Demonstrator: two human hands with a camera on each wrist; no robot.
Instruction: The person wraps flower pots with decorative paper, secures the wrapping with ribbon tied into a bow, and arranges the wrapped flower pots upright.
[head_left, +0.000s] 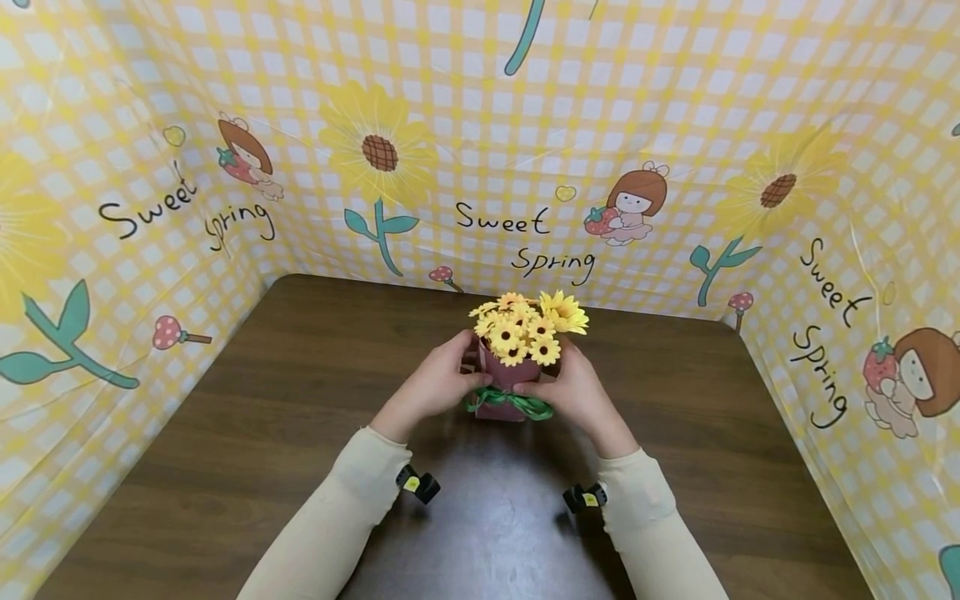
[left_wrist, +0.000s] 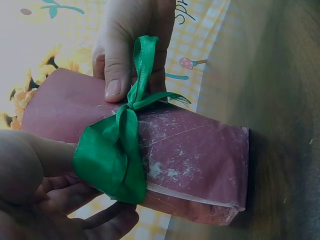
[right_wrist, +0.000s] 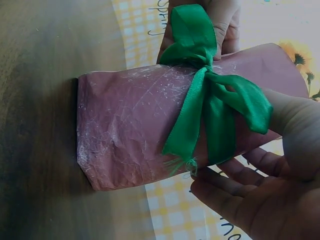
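A maroon paper-wrapped flower pot stands upright on the table, full of small yellow artificial flowers with dark centres and one larger bloom at its right. Round its middle a green ribbon is tied in a bow. My left hand grips the pot's left side, thumb at the front near the ribbon. From the right, my right hand holds the other side, its thumb also on the front. White scuffs mark the wrapper's lower part in both wrist views.
The brown wooden table runs up to a yellow checked cloth backdrop printed with flowers and "Sweet Spring", which closes in the back and both sides. Black wrist cameras sit on both cream sleeves.
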